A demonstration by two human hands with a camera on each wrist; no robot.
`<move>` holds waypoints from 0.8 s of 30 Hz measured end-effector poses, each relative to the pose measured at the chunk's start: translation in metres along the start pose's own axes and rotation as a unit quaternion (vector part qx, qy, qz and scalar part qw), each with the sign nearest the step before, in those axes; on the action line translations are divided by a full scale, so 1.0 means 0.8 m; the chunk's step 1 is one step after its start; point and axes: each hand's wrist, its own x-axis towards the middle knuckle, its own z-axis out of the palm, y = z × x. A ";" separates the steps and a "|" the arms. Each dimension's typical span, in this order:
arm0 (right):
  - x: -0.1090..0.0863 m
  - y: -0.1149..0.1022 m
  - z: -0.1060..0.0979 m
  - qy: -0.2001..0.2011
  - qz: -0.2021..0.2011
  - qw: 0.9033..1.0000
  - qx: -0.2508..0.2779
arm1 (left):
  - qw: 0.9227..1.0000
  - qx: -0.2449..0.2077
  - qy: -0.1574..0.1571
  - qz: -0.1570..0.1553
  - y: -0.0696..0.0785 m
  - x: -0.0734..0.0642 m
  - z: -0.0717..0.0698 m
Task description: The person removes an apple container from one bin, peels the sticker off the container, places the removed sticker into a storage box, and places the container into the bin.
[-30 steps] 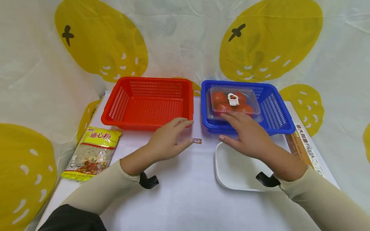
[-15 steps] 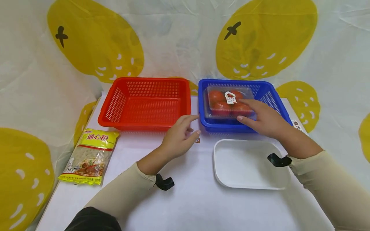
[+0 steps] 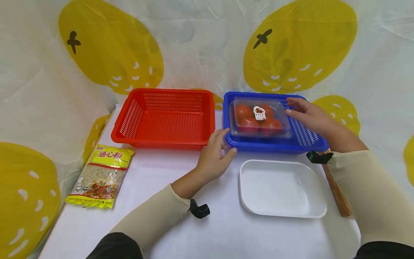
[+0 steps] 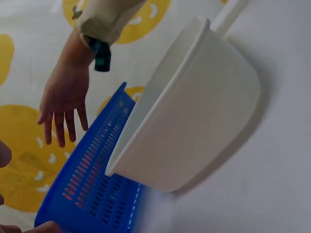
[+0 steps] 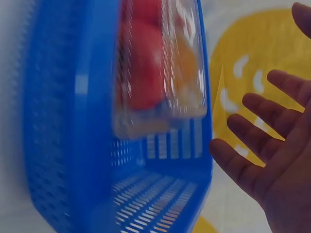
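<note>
A blue basket [image 3: 275, 147] holds a clear plastic box of tomatoes [image 3: 249, 124] with a white label. My left hand [image 3: 213, 156] is at the basket's near left corner, fingers loosely bent and thumb apart. Its fingertips are close to the rim; I cannot tell if they touch. Over the basket's right side hovers my right hand [image 3: 310, 115], holding nothing. In the right wrist view, the fingers [image 5: 248, 170] are spread beside the basket, apart from the tomato box. The left wrist view also shows that hand's open palm [image 4: 65, 92].
A red basket [image 3: 161, 140] stands on the left. In front of the blue basket is a white plastic container [image 3: 281, 187]. A macaroni bag [image 3: 100, 176] lies at the left edge. A long brown box [image 3: 337, 194], partly hidden by my right arm, lies at the right.
My right hand has moved from the tomato box to the right and away, over the basket's right side. My left hand has shifted right, from the red basket to the blue basket's corner.
</note>
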 end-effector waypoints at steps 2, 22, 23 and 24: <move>0.013 0.012 -0.009 -0.004 0.007 1.000 0.023 | 1.000 0.007 0.011 -0.002 0.000 0.003 0.009; 0.107 0.078 -0.014 -0.107 0.065 0.989 0.086 | 0.997 -0.020 0.066 -0.029 -0.019 0.020 0.054; 0.111 0.080 -0.012 -0.112 0.065 0.988 0.087 | 0.997 -0.021 0.067 -0.031 -0.021 0.021 0.055; 0.114 0.082 -0.010 -0.118 0.068 0.987 0.090 | 0.997 -0.020 0.068 -0.033 -0.022 0.022 0.055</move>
